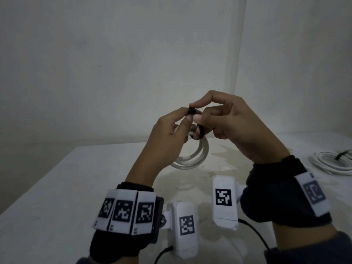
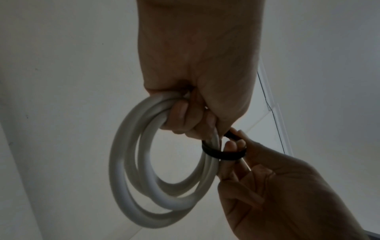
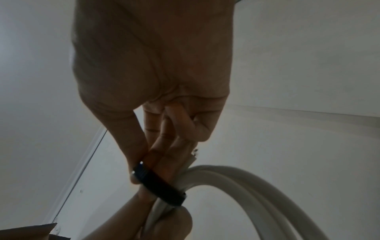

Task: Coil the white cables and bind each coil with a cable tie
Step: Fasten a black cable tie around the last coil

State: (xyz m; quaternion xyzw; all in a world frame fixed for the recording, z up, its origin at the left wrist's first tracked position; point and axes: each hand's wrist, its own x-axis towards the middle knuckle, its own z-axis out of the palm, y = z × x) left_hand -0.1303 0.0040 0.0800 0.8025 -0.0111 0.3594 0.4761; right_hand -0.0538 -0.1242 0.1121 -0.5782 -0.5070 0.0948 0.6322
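Note:
Above the table, my left hand (image 1: 187, 121) grips a coil of white cable (image 1: 192, 158), its fingers curled round the top of the loops (image 2: 127, 162). A black cable tie (image 1: 199, 132) is looped round the bunched strands just below that grip (image 2: 224, 155). My right hand (image 1: 196, 113) pinches the tie between thumb and fingers (image 3: 160, 183). The tie's free end (image 1: 192, 111) sticks up where the fingertips of both hands meet. The rest of the coil (image 3: 236, 177) hangs free.
A second white cable coil (image 1: 335, 161) with a black tie round it lies on the white table (image 1: 57, 187) at the far right. A wall stands close behind, with a corner to the right.

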